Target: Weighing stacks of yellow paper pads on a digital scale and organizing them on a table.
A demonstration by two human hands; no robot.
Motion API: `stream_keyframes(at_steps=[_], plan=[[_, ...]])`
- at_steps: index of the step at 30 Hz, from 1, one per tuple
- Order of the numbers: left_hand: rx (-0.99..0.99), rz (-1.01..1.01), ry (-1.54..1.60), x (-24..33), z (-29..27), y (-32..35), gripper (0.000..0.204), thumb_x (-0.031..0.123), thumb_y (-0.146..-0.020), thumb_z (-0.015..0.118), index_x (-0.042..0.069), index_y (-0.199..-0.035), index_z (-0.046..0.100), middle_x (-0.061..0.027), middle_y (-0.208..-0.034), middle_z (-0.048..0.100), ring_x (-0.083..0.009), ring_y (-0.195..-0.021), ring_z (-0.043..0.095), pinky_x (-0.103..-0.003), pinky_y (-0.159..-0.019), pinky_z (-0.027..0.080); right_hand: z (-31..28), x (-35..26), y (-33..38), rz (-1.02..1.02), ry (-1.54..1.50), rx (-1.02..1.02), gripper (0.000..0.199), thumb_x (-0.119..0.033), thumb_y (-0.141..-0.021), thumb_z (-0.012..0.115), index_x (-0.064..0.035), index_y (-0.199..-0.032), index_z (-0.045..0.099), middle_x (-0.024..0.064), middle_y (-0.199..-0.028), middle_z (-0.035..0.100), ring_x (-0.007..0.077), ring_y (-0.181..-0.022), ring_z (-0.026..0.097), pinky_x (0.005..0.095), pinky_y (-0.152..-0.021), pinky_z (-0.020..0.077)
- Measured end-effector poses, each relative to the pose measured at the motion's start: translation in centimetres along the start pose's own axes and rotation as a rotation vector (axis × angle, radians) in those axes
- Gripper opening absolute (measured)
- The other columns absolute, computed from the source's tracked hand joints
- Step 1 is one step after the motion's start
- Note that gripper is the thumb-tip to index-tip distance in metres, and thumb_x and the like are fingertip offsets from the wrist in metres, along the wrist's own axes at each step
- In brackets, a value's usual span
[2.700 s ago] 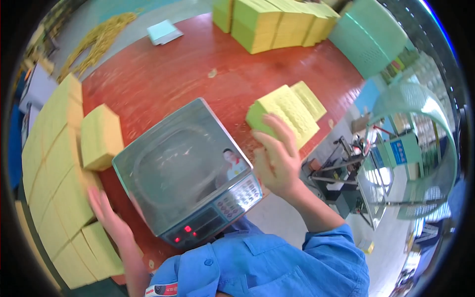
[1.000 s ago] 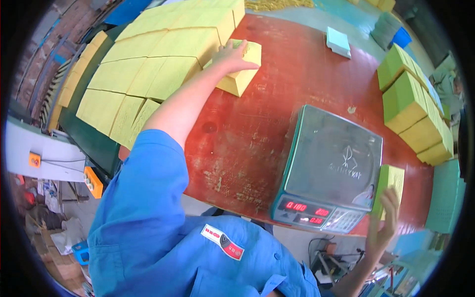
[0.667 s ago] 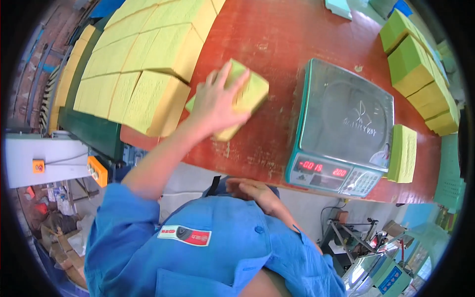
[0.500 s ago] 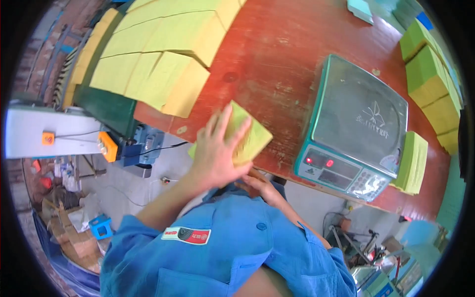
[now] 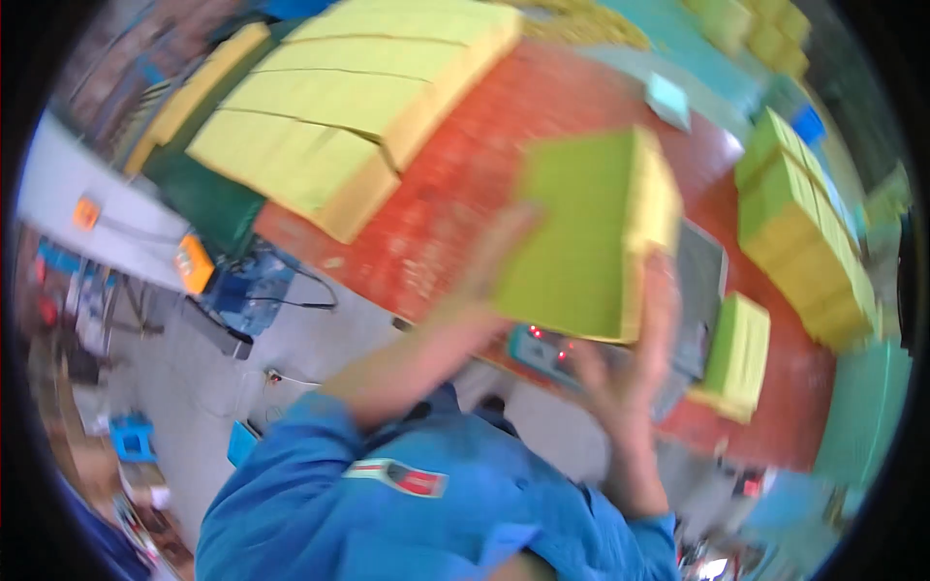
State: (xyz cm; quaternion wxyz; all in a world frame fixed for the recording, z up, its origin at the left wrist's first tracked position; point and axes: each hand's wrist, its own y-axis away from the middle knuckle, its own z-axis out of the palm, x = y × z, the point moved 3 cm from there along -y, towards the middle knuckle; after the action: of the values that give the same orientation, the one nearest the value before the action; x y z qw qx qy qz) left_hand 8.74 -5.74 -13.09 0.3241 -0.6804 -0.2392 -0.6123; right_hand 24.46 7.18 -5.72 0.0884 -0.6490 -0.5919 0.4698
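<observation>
Item 1. Yellow-green block [image 5: 576, 237]: between your two hands, over the near part of the red table [image 5: 572, 102]; tilted, broad face toward the camera, narrow paler side to your right; edges softened by blur.

Item 2. Your left hand [image 5: 484, 276]: at the block's left edge, fingertips reaching up along it. Heavily blurred; you cannot tell from this view whether its fingers and thumb are clamped on the block.

Item 3. Your right hand [image 5: 630, 363]: fingers extended upward, close together, lying along the lower part of the block's narrow right side. Thumb spread well away from them, below the block's bottom edge. The block lies to the left of these fingers and above the thumb.

Item 4. Scale [image 5: 702, 290]: on the table, behind the block and your right hand, which hide much of it. Grey plate showing at right; small red lights on its front.

Item 5. Single yellow block [image 5: 741, 358]: just beside the scale, on your right; contact between them cannot be told.

Item 6. Stacked yellow blocks [image 5: 320, 116]: set in close rows, beyond your left forearm, well apart from the block in your hands.

Item 7. Row of yellow-green blocks [image 5: 799, 237]: along the far right of the table.

Item 8. Pale blue pad [image 5: 668, 102]: flat, near the table's far edge.
</observation>
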Motion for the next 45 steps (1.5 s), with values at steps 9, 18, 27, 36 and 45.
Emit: stream_keyframes(at_steps=[9, 18, 27, 36, 45], plan=[[-0.039, -0.545, 1.478, -0.6, 14.8, -5.0, 0.077, 0.068, -0.095, 0.040, 0.005, -0.136, 0.051, -0.0120, -0.127, 0.059, -0.0256, -0.120, 0.053, -0.041, -0.104, 0.041, -5.2, 7.4, -2.8, 0.350, 0.209, -0.181, 0.074, -0.002, -0.071, 0.068, -0.0027, -0.142, 0.045, 0.0183, -0.144, 0.047, 0.0388, -0.137, 0.039, 0.0468, -0.114, 0.0306], [0.252, 0.151, -1.027, 5.4, -19.2, -3.7, 0.062, 0.041, -0.086, 0.068, -0.001, -0.130, 0.056, -0.0213, -0.139, 0.051, -0.0328, -0.130, 0.049, -0.042, -0.108, 0.040, -0.7, 2.7, -3.7, 0.219, 0.626, -0.364, 0.078, 0.000, -0.069, 0.070, -0.0063, -0.143, 0.045, 0.0147, -0.150, 0.042, 0.0389, -0.142, 0.032, 0.0500, -0.116, 0.0260], [0.023, 0.060, -1.420, -3.5, -28.4, -3.4, 0.098, 0.047, -0.073, 0.076, -0.002, -0.146, 0.032, -0.0286, -0.151, 0.029, -0.0454, -0.140, 0.029, -0.050, -0.115, 0.029, 6.5, -8.1, -6.9, 0.031, 0.263, -0.253, 0.060, -0.011, -0.078, 0.064, 0.0006, -0.136, 0.052, 0.0208, -0.143, 0.048, 0.0369, -0.137, 0.041, 0.0477, -0.115, 0.0301], [-0.496, 0.653, -1.044, 1.5, -22.4, 4.8, 0.089, 0.028, -0.066, 0.081, 0.002, -0.141, 0.042, -0.0190, -0.145, 0.040, -0.0368, -0.132, 0.042, -0.050, -0.112, 0.033, 23.6, -4.4, -8.2, 0.170, -0.395, -0.609, 0.060, -0.011, -0.078, 0.071, -0.0001, -0.134, 0.053, 0.0213, -0.132, 0.057, 0.0333, -0.126, 0.054, 0.0410, -0.106, 0.0409], [0.469, -0.708, 0.683, -11.0, -22.2, 19.5, 0.087, 0.058, -0.092, 0.059, 0.004, -0.151, 0.026, -0.0192, -0.151, 0.035, -0.0288, -0.135, 0.041, -0.042, -0.111, 0.034, 24.0, -5.6, -3.0, 0.431, -0.448, -0.786, 0.056, -0.016, -0.081, 0.071, -0.0012, -0.132, 0.054, 0.0191, -0.111, 0.068, 0.0289, -0.102, 0.068, 0.0357, -0.090, 0.0505]])
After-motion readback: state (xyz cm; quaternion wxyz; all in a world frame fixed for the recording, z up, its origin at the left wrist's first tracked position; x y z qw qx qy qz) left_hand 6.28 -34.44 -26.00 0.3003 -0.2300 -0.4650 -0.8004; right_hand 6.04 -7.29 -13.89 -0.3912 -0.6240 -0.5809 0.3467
